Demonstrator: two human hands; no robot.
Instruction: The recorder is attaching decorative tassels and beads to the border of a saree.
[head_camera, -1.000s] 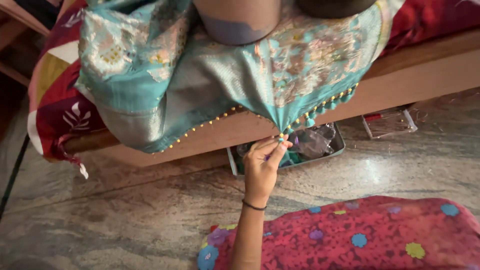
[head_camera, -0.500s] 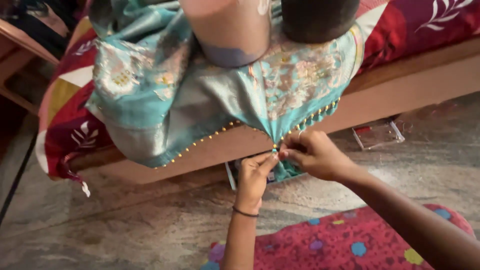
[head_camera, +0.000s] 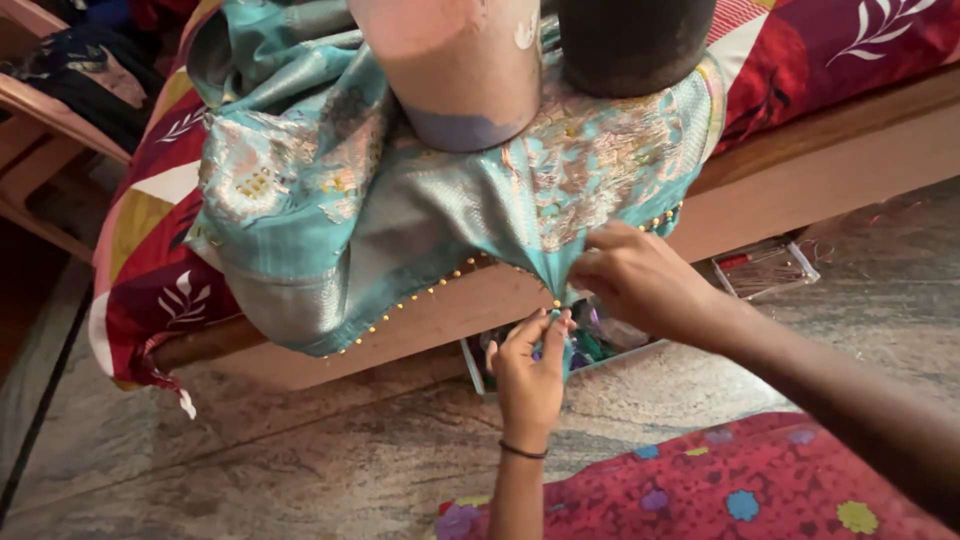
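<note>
A teal and silver brocade cloth (head_camera: 400, 220) with a row of small gold beads along its edge hangs off the side of a bed. My left hand (head_camera: 530, 370), with a thin dark band at the wrist, pinches the cloth's hanging point from below. My right hand (head_camera: 640, 280) grips the same gathered edge just above it. Both hands touch the fabric and sit close to each other. Two heavy round objects, one pink (head_camera: 455, 70) and one dark (head_camera: 635, 45), stand on the cloth and pin it to the bed.
The bed has a wooden frame (head_camera: 800, 160) and a red patterned cover (head_camera: 150, 290). An open box of small items (head_camera: 590, 345) and a clear flat case (head_camera: 765, 268) lie on the stone floor (head_camera: 250, 470). A red flowered cloth (head_camera: 720, 490) covers my lap.
My right hand came into view and took hold of the cloth's edge above my left hand. The view shifted closer to the bed.
</note>
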